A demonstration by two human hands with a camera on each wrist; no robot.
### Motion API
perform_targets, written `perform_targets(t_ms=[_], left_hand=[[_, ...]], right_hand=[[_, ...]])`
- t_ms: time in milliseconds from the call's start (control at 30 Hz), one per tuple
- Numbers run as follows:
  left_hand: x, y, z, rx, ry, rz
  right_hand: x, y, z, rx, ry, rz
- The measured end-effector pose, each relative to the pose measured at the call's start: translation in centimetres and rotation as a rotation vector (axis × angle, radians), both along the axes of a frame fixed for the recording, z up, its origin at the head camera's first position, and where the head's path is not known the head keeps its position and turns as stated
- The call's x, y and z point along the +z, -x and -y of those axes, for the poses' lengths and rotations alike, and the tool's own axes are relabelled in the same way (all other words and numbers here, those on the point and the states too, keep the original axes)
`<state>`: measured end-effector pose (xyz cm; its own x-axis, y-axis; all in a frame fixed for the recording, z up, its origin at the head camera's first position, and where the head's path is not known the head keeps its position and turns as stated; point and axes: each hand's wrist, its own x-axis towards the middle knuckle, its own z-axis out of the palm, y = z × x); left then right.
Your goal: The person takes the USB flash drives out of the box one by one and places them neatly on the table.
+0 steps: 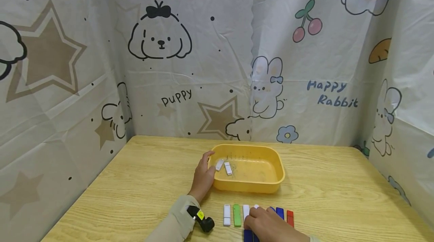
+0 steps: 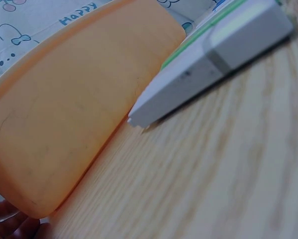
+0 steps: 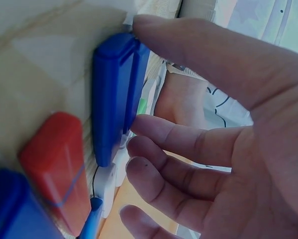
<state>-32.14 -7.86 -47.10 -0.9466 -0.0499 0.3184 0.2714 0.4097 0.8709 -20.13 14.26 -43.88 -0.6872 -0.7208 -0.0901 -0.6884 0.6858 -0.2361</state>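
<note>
My left hand (image 1: 202, 178) grips the left rim of a yellow plastic basin (image 1: 249, 187); its fingertips show at the basin's corner in the left wrist view. Inside lie two white USB sticks (image 1: 228, 168). Over the front row of USB sticks is my right hand (image 1: 269, 225), covering some of them. In the right wrist view, its thumb and fingers stand apart around two adjoining blue USB sticks (image 3: 111, 99). The thumb tip is close to one end and the index fingertip beside the other; firm contact cannot be made out. A red USB stick (image 3: 59, 174) lies near.
Left of the right hand are a white USB stick (image 1: 226, 215) and a green one (image 1: 237, 215). Blue sticks (image 1: 280, 212) lie beyond the hand, between it and the basin. A patterned cloth (image 1: 162, 114) surrounds the wooden table (image 1: 152, 181) at the back and sides.
</note>
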Motion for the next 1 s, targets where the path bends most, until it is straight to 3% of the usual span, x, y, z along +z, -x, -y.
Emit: perform_targets(t_ms=[133, 233, 467, 733, 833, 1000], left_hand=[[0.0, 0.1, 0.0, -0.001, 0.004, -0.005], [0.0, 0.1, 0.0, -0.001, 0.005, -0.008], [0.0, 0.0, 0.1, -0.005, 0.000, -0.011], [0.1, 0.1, 0.2, 0.001, 0.000, -0.013], [0.1, 0.1, 0.2, -0.001, 0.000, -0.013], [-0.1, 0.1, 0.2, -0.008, 0.001, -0.014]], right_hand=[[-1.4, 0.6, -0.5, 0.033, 0.032, -0.056], [-1.2, 0.5, -0.5, 0.034, 0.026, -0.051], [1.7, -0.8, 0.2, -0.006, -0.002, 0.015], [3.0, -0.9, 0.6, -0.039, 0.062, 0.074], [3.4, -1.0, 0.7, -0.038, 0.115, 0.047], [4.4, -1.0, 1.0, -0.015, 0.191, -0.070]])
